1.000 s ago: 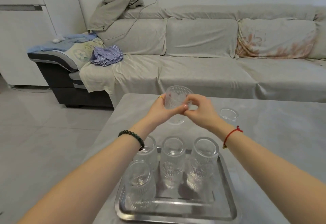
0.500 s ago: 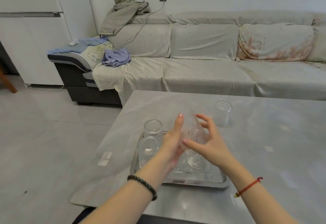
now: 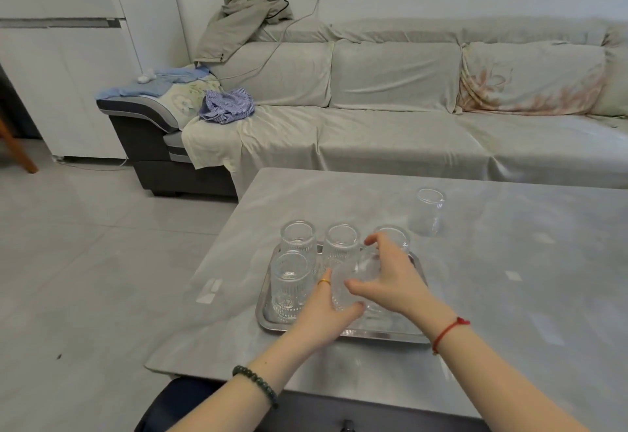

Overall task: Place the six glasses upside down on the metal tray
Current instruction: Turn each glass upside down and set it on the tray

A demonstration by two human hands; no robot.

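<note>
A metal tray point(image 3: 380, 333) lies on the grey table. Several ribbed glasses stand upside down on it: back left point(image 3: 298, 237), back middle point(image 3: 341, 241), back right point(image 3: 394, 236) and front left point(image 3: 290, 282). Another ribbed glass point(image 3: 353, 278) is held over the tray's front middle between my left hand point(image 3: 323, 312) and my right hand point(image 3: 390, 282); both grip it, my left hand low on it and my right hand at the side and top. One more glass point(image 3: 429, 210) stands on the table behind the tray, to the right.
The grey table point(image 3: 509, 278) extends right and back. A covered sofa point(image 3: 407, 125) with clothes on it runs behind the table. A white cabinet point(image 3: 61, 74) stands at the left, with tiled floor point(image 3: 85, 261) below.
Both hands carried the glass from high above the table's far side down to the tray's front middle. The view has pulled back and turned left.
</note>
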